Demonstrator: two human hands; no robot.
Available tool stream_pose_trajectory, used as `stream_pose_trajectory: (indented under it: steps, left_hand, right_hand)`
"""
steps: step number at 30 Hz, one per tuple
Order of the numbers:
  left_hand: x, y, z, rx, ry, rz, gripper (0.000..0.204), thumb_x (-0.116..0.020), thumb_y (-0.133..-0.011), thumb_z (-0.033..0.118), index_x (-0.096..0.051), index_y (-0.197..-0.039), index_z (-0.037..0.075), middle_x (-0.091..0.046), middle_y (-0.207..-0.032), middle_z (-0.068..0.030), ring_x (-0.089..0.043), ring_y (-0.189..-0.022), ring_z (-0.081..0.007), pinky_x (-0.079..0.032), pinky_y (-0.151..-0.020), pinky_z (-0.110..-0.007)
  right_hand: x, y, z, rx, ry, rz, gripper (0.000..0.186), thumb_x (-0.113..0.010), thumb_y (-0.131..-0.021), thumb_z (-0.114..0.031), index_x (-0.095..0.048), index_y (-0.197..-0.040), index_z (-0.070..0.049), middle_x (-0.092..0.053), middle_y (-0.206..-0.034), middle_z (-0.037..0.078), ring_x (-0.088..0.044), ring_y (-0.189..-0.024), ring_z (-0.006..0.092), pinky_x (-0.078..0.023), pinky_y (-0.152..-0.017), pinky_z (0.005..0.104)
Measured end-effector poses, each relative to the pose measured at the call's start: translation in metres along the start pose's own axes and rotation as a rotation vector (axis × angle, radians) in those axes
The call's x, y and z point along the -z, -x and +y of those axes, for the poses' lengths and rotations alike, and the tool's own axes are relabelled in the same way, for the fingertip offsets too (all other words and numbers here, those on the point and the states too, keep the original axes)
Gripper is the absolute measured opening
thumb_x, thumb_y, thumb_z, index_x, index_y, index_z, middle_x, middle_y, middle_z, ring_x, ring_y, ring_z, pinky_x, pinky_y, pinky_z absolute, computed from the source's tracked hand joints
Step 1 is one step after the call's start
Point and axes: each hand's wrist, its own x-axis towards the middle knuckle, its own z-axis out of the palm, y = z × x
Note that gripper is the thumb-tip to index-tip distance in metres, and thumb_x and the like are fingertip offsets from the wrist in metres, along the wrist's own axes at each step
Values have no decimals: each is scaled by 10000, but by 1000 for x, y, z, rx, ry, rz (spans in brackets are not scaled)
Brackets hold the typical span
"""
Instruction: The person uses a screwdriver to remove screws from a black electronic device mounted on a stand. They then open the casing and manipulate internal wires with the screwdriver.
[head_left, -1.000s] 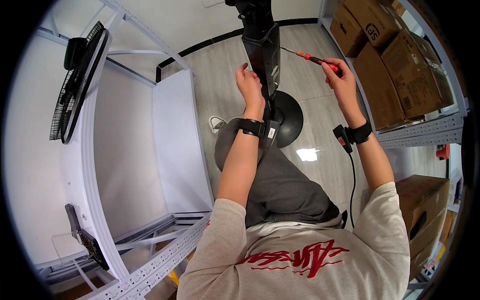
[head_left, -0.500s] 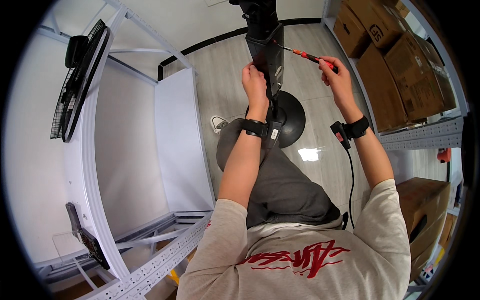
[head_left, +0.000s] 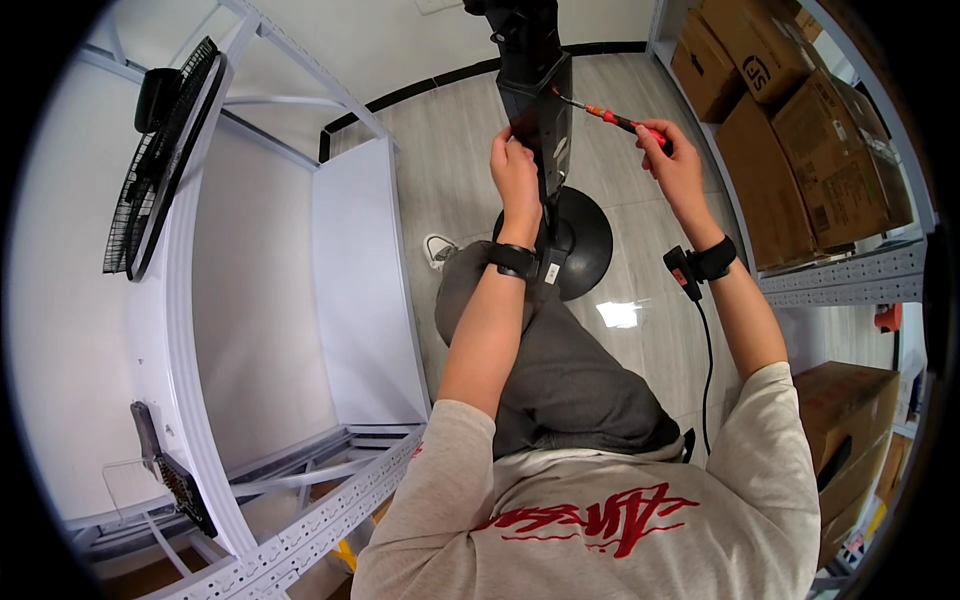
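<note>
One screwdriver (head_left: 608, 115), slender, red and black

along the back here, a pale wall (head_left: 350, 40) comes down to a black skirting strip (head_left: 605, 48), and below runs the grey wood-look floor (head_left: 430, 170), thin seams crossing it, a bright patch of light (head_left: 618, 314) gleaming off it! over on the left stands pale metal shelving (head_left: 355, 270); on the right, a perforated rack (head_left: 850, 285) carries stacked brown cardboard boxes (head_left: 755, 175).
</note>
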Motion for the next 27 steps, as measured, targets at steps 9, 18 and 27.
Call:
stream_pose_trajectory:
  steps: [9, 18, 27]
  left_hand:
    - [1, -1, -2, -42, -76, -6, 338, -410, -895, 141, -524, -1190, 21, -425, -676, 53, -331, -509, -10, -246, -419, -182]
    - [-1, 2, -1, -50, -111, 14, 350, -404, -900, 139, -541, -1203, 30, -428, -687, 59, -343, -523, -12, -259, -434, -179]
    - [0, -2, -5, -47, -105, 29, 353, -401, -906, 128, -538, -1216, 34, -424, -684, 60, -341, -525, -7, -255, -434, -174]
  right_hand:
    - [8, -5, -8, -179, 154, -147, 305, -568, -929, -338, -650, -970, -47, -564, -587, 16, -495, -466, 92, -384, -471, 252]
    - [4, -2, -6, 216, 376, 26, 221, -638, -881, -235, -627, -1003, -50, -536, -630, 62, -502, -544, 143, -404, -524, 296]
    - [7, -1, -5, 209, 188, -98, 226, -661, -864, -172, -604, -1062, -80, -476, -645, -10, -501, -557, 79, -404, -520, 247]
